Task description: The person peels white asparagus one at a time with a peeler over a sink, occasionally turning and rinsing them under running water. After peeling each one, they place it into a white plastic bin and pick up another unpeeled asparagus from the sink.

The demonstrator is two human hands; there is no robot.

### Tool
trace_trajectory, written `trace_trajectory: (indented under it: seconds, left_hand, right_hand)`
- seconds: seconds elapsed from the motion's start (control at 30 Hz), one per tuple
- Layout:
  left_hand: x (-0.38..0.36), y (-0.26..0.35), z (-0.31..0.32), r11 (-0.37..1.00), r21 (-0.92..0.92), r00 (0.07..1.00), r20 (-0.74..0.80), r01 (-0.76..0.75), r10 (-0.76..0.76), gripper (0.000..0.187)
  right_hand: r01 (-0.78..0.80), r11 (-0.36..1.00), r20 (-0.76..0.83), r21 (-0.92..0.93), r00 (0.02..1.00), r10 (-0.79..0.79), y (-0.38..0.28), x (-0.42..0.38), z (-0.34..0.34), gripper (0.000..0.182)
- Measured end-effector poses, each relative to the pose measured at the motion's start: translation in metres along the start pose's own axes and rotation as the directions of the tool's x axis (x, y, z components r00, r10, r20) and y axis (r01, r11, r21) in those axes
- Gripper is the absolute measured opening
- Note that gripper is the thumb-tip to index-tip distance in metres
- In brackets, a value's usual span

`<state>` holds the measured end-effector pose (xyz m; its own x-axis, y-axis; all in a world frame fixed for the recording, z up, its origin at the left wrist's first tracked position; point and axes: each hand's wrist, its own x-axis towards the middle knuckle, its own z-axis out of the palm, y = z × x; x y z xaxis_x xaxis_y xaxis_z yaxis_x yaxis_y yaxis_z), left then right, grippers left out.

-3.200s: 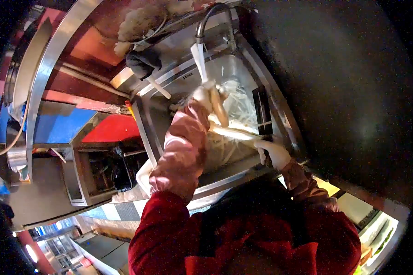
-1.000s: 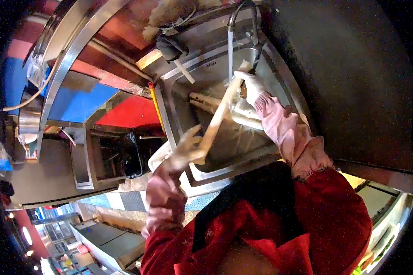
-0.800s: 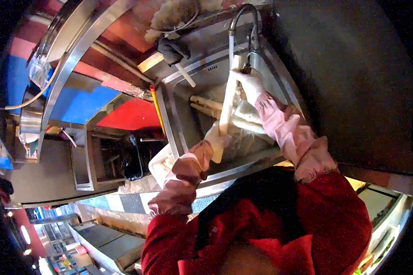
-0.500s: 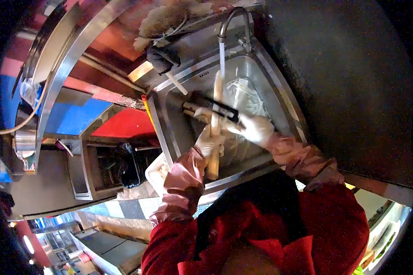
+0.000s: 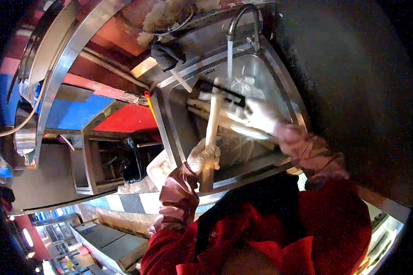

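My left hand (image 5: 203, 156), in a pale glove, is wrapped round the lower part of a long root vegetable (image 5: 213, 114). The root is pale and smooth above the hand and browner below it, and it slants upright over the sink (image 5: 181, 133). In my right hand (image 5: 263, 117), also gloved and blurred by motion, is a black-framed peeler (image 5: 231, 95), which crosses the root near its upper end. More long roots (image 5: 248, 130) lie in the sink beneath my right hand. Pale strips of peel (image 5: 247, 87) are heaped at the sink's far corner.
Water runs from the curved faucet (image 5: 234, 27) into the sink's far end. A dark cloth-covered thing with a pale handle (image 5: 181, 81) rests over the left rim. A white container (image 5: 157, 170) with pale pieces stands left of the sink, near a black bag (image 5: 132, 165).
My left hand has slid lower along the root, toward me. My right hand and the peeler have moved up the root toward its far end. The view has shifted slightly.
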<state>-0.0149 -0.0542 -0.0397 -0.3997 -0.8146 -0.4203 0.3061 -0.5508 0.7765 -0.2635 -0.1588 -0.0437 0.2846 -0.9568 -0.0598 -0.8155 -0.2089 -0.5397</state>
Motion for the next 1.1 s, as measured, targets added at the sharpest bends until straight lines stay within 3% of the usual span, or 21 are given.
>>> trace_trajectory:
  seconds: [0.07, 0.1, 0.13, 0.2, 0.27, 0.33, 0.4, 0.47, 0.5, 0.53, 0.57, 0.6, 0.63, 0.67, 0.7, 0.8, 0.9, 0.93, 1.0, 1.07, 1.1]
  left_hand:
    - [0.002, 0.002, 0.003, 0.998, 0.009, 0.995, -0.073, 0.067, -0.066, 0.054]
    - [0.002, 0.001, 0.001, 0.999, 0.023, 0.998, -0.034, 0.047, -0.046, 0.052]
    - [0.0, -0.001, -0.001, 0.999, 0.037, 1.0, 0.005, 0.029, -0.029, 0.049]
    - [-0.012, 0.004, 0.006, 0.992, 0.123, 1.0, 0.025, -0.001, -0.002, 0.042]
    - [-0.024, 0.007, 0.007, 0.854, 0.52, 0.997, -0.07, 0.012, 0.029, 0.039]
    - [-0.02, 0.003, 0.007, 0.906, 0.421, 0.986, -0.163, 0.052, 0.019, 0.039]
    - [-0.015, -0.002, 0.0, 0.759, 0.63, 0.954, -0.298, 0.168, 0.037, 0.04]
    - [-0.011, 0.002, 0.003, 0.66, 0.728, 0.944, -0.32, 0.186, 0.086, 0.037]
    - [-0.012, 0.006, 0.01, 0.595, 0.776, 0.932, -0.342, 0.211, 0.116, 0.038]
    - [-0.012, 0.007, 0.014, 0.527, 0.815, 0.92, -0.365, 0.24, 0.145, 0.04]
    - [-0.014, 0.0, 0.008, 0.53, 0.814, 0.92, -0.365, 0.239, 0.146, 0.04]
    - [-0.016, -0.011, -0.004, 0.405, 0.904, 0.911, -0.277, 0.14, 0.304, 0.042]
    - [-0.018, -0.015, -0.009, 0.256, 0.965, 0.882, -0.167, 0.055, 0.441, 0.044]
    - [-0.019, -0.018, -0.012, 0.255, 0.965, 0.881, -0.167, 0.055, 0.442, 0.044]
    - [-0.017, -0.017, -0.012, 0.436, 0.888, 0.86, -0.33, 0.143, 0.39, 0.045]
    - [-0.021, -0.005, -0.003, 0.336, 0.926, 0.867, -0.304, 0.172, 0.394, 0.044]
    - [-0.013, 0.013, 0.001, 0.723, 0.649, 0.927, -0.373, 0.236, 0.033, 0.045]
    - [-0.015, 0.014, 0.002, 0.723, 0.649, 0.928, -0.372, 0.235, 0.033, 0.045]
    - [-0.023, 0.016, 0.005, 0.976, 0.187, 0.985, -0.151, 0.108, -0.08, 0.048]
    - [-0.022, 0.016, -0.001, 0.984, 0.163, 0.996, -0.045, 0.078, -0.072, 0.051]
    - [-0.022, 0.018, 0.001, 0.996, 0.031, 0.996, 0.001, 0.089, -0.089, 0.054]
  right_hand:
    - [0.151, 0.983, 0.099, -0.102, 0.985, -0.141, -0.02, -0.016, -0.001, 0.024]
    - [0.285, 0.954, -0.1, -0.094, 0.951, -0.294, -0.012, -0.014, 0.016, 0.024]
    - [0.28, 0.955, -0.101, -0.094, 0.952, -0.289, -0.001, -0.005, 0.026, 0.024]
    - [0.055, 0.994, -0.181, -0.096, 0.981, -0.072, 0.029, 0.026, 0.029, 0.021]
    - [-0.16, 0.981, 0.079, 0.112, 0.985, 0.152, 0.064, 0.051, 0.013, 0.018]
    - [-0.16, 0.984, 0.035, 0.081, 0.987, 0.158, 0.051, 0.044, -0.012, 0.017]
    - [-0.071, 0.995, -0.073, 0.068, 0.994, 0.076, 0.036, 0.031, -0.004, 0.017]
    - [-0.033, 0.991, 0.061, -0.128, 0.997, 0.041, 0.0, 0.011, -0.013, 0.018]
    - [0.137, 0.97, -0.097, -0.199, 0.983, -0.159, 0.013, 0.011, 0.006, 0.018]
    - [0.135, 0.97, -0.096, -0.202, 0.983, -0.157, 0.02, 0.012, 0.007, 0.018]
    - [0.047, 0.982, -0.032, -0.184, 0.998, -0.054, 0.027, 0.02, 0.005, 0.019]
    - [-0.043, 0.984, 0.031, -0.171, 0.998, 0.049, 0.037, 0.029, 0.003, 0.02]
    - [-0.062, 0.987, -0.048, -0.148, 0.997, 0.055, 0.049, 0.037, 0.001, 0.02]
    - [-0.187, 0.975, 0.031, -0.117, 0.981, 0.191, 0.061, 0.045, -0.003, 0.019]
    - [-0.196, 0.976, 0.013, -0.096, 0.98, 0.199, 0.056, 0.044, -0.014, 0.019]
    - [-0.12, 0.992, -0.083, -0.037, 0.99, 0.117, 0.026, 0.03, -0.022, 0.02]
    - [0.07, 0.986, -0.114, -0.154, 0.99, -0.088, 0.02, 0.025, 0.002, 0.019]
    - [0.137, 0.972, -0.142, -0.193, 0.976, -0.166, 0.026, 0.029, 0.009, 0.019]
    - [-0.088, 0.988, -0.033, -0.127, 0.996, 0.085, 0.037, 0.04, 0.001, 0.018]
    - [-0.202, 0.972, -0.026, -0.118, 0.979, 0.2, 0.053, 0.053, -0.003, 0.017]
    - [-0.195, 0.98, -0.044, -0.038, 0.98, 0.193, 0.048, 0.05, -0.011, 0.017]
